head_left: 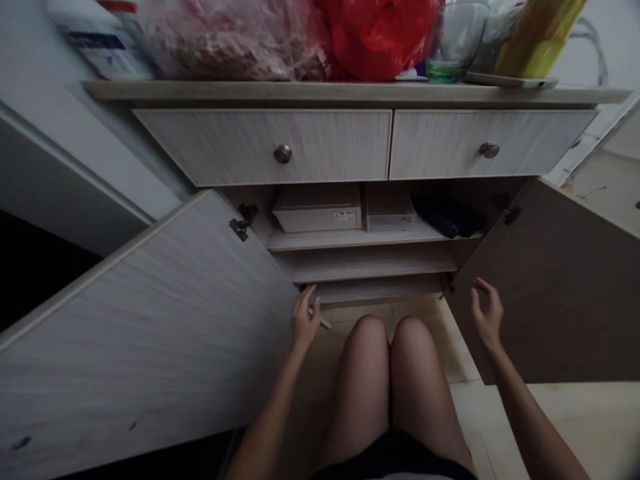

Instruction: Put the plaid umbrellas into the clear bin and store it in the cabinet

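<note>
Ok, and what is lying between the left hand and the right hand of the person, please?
In the head view, the person's bare knees lie between the left hand and the right hand.

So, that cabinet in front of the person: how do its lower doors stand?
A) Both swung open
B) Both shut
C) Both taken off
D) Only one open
A: the left-hand door and the right-hand door both stand swung outward, with the cabinet's shelves showing between them.
</note>
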Available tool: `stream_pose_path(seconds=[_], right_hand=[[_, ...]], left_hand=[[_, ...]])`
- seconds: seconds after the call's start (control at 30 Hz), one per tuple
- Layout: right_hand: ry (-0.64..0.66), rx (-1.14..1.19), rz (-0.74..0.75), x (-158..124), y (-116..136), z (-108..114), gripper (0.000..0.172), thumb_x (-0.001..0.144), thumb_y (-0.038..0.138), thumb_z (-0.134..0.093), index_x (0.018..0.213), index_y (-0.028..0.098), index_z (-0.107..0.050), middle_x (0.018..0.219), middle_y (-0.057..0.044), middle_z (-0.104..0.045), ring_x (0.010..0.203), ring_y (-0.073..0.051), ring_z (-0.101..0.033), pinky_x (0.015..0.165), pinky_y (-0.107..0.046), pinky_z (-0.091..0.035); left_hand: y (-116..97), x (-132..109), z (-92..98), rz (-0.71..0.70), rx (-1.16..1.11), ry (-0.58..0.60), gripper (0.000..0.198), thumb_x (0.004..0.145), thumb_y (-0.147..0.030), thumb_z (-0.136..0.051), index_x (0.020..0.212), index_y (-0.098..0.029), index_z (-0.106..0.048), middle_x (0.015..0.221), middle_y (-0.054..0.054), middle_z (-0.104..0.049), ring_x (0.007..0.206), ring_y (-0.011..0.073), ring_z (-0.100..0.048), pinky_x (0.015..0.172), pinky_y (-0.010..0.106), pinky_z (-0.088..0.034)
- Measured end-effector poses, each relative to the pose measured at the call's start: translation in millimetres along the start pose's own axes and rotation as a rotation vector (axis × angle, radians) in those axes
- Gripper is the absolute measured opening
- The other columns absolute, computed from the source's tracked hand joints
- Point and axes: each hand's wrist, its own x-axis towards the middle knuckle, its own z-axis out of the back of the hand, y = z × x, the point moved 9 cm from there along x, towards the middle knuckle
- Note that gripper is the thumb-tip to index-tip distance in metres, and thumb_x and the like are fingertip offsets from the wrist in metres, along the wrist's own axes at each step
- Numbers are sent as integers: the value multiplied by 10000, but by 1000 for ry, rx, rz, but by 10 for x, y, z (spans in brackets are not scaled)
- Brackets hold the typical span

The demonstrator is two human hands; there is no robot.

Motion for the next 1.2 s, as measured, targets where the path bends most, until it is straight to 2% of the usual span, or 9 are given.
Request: stream_pose_path(seconds=[0.1, 0.2, 0.37, 0.47, 0.6, 0.73, 0.83, 1.0, 1.2], right_hand=[[-72, -5, -92, -197, -325, 481, 439, 895, 532, -486, 1232, 288, -625, 1109, -173, -689, 1034, -330, -676, 945, -522, -535], [8, -25, -7, -96, -39, 381, 412, 913, 520, -452, 1190, 284, -646, 1113, -168, -694, 1049, -317, -669, 966, -511, -525], [275, -88, 360, 371, 1190, -782, 489, 976, 452, -327, 1260, 189, -626, 1245, -176, -663, 1206, -288, -597, 1051, -460, -455], [351, -192, 416, 672, 1685, -1551, 535, 998, 436, -330, 1363, 116, -557, 1375, -197, -588, 1281, -292, -532, 1090, -426, -399], [387, -407, 365, 985, 1905, -2296, 659, 988, 545, -394, 1427, 64, -498, 1451, -252, -508, 1332, -367, -462, 1161, -546, -250], [479, -501, 342, 1074, 1892, -2706, 672, 986, 590, -388, 1372, 67, -555, 1382, -260, -560, 1328, -387, -458, 1169, -662, -125], [436, -468, 385, 1140, 1824, -2654, 609, 1016, 522, -341, 1399, 94, -546, 1423, -236, -536, 1359, -352, -436, 1184, -646, -122], [185, -608, 248, 1619, 1110, -1921, 550, 1024, 379, -332, 1531, 189, -434, 1566, -189, -388, 1441, -342, -328, 1179, -634, -164], [466, -834, 78, 2039, 188, -1727, 541, 1003, 455, -406, 1541, 396, -403, 1646, -110, -290, 1448, -436, -309, 1091, -734, -242]], left_hand=[[472, -671, 394, 180, 41, -56, 409, 930, -517, -421, 1072, -226, -672, 1073, 151, -743, 1045, 318, -715, 951, 508, -564], [617, -923, 610, 270, 57, -94, 413, 903, -543, -434, 1015, -225, -672, 1045, 163, -750, 1016, 341, -719, 935, 532, -563], [210, -658, 384, 257, -58, -30, 450, 893, -583, -432, 1019, -219, -665, 1052, 145, -763, 1035, 305, -720, 956, 493, -564], [-118, -515, 158, 213, -137, 0, 435, 920, -573, -434, 1048, -231, -670, 1084, 115, -767, 1051, 262, -719, 959, 447, -566], [-294, -640, 13, 182, -224, -5, 475, 930, -586, -449, 1053, -193, -687, 1050, 135, -769, 1013, 256, -729, 932, 427, -571], [-111, -943, 18, 263, -240, 13, 528, 913, -636, -463, 1031, -180, -703, 1029, 150, -769, 992, 268, -735, 905, 424, -578], [76, -1085, 71, 306, -245, 53, 554, 894, -669, -476, 1032, -185, -708, 1041, 151, -768, 1005, 278, -733, 918, 433, -576], [344, -1104, 146, 356, -226, 58, 607, 851, -728, -492, 1036, -191, -707, 1053, 157, -764, 1018, 296, -730, 924, 447, -579], [355, -985, -125, 352, -262, 128, 612, 840, -738, -492, 1022, -195, -708, 1039, 155, -766, 1010, 292, -734, 917, 448, -584]])
